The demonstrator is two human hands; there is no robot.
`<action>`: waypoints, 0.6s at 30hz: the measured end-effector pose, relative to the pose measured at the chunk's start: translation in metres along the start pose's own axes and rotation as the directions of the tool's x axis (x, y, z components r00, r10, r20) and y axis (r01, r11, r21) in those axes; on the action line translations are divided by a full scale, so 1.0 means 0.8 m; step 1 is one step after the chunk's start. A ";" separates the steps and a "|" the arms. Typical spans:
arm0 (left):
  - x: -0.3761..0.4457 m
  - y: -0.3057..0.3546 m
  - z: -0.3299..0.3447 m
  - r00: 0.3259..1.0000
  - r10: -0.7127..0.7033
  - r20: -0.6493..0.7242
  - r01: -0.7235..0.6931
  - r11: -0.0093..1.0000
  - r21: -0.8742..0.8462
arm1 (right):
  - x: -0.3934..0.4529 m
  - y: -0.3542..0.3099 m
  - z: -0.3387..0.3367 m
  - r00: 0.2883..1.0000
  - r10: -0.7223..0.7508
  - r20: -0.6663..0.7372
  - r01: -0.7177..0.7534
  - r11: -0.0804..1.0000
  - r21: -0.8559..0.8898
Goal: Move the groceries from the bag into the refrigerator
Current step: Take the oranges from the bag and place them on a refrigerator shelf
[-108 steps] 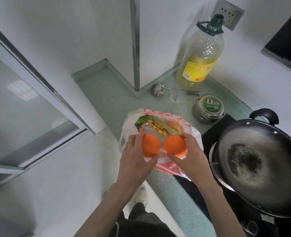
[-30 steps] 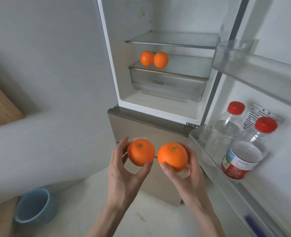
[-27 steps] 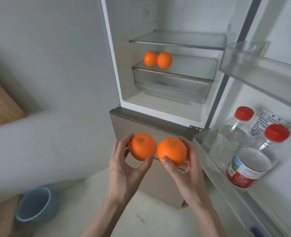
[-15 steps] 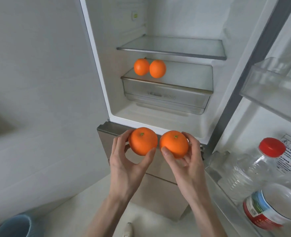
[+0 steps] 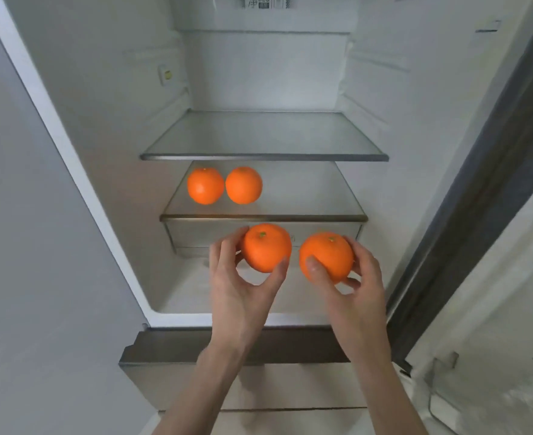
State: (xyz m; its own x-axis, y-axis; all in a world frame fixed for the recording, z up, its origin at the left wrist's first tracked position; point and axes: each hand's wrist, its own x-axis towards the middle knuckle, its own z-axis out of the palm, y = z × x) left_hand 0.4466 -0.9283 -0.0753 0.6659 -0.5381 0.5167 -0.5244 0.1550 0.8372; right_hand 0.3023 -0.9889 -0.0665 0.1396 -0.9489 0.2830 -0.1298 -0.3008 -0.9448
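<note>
You are holding one orange in each hand in front of the open refrigerator (image 5: 70, 171). Your left hand (image 5: 240, 287) is curling thumb and fingers around the left orange (image 5: 266, 248), and your right hand (image 5: 353, 277) is cupping the right orange (image 5: 326, 257) the same way, both stems pointing up. The place they are probably heading for, the lower glass shelf (image 5: 306, 196), is lying straight ahead and a little above your hands, over the drawer front. Two oranges (image 5: 224, 185) are already sitting on it, side by side toward its left, so the bare glass is lying to their right (nearer your right hand). Round fruit has no long axis to line up, but it is likely to roll, so set each one down before letting go.
</note>
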 end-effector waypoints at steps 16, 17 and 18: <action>0.130 -0.016 0.117 0.994 0.051 0.099 -0.056 0.997 0.053 | 0.147 0.014 0.028 0.959 -0.210 -0.191 0.145 0.940 -0.309; 0.133 -0.018 0.123 0.994 0.046 0.096 -0.053 0.996 0.067 | 0.154 0.017 0.030 0.958 -0.213 -0.190 0.143 0.934 -0.326; 0.135 -0.019 0.129 0.995 0.039 0.096 -0.047 0.996 0.080 | 0.161 0.019 0.031 0.959 -0.211 -0.191 0.136 0.929 -0.343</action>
State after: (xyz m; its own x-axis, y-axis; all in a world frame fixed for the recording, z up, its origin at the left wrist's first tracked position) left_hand 0.4720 -1.0742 -0.0510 0.5910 -0.6084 0.5297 -0.5961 0.1130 0.7949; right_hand 0.3427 -1.1134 -0.0488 -0.0263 -0.8646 0.5018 -0.4387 -0.4411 -0.7829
